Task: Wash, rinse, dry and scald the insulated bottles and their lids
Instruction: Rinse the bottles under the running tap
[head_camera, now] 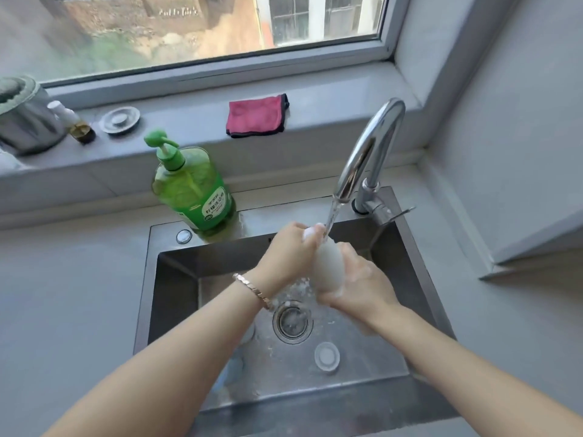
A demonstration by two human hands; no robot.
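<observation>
A small white insulated bottle (326, 265) is held upright over the steel sink (176, 279), right under the running stream from the tap (369, 152). My right hand (359, 279), covered in suds, grips the bottle's body from the right. My left hand (291, 250) is curled round the bottle's top end, where the water lands. A round white lid (327, 356) lies on the sink floor to the right of the drain (292, 321). Something bluish (232, 369) lies in the sink, mostly hidden under my left forearm.
A green dish-soap pump bottle (192, 187) stands on the sink's back rim. On the window sill lie a folded pink cloth (256, 115), a metal sink stopper (120, 120), a small brown bottle (80, 129) and a steel container (23, 121). Grey counter flanks the sink.
</observation>
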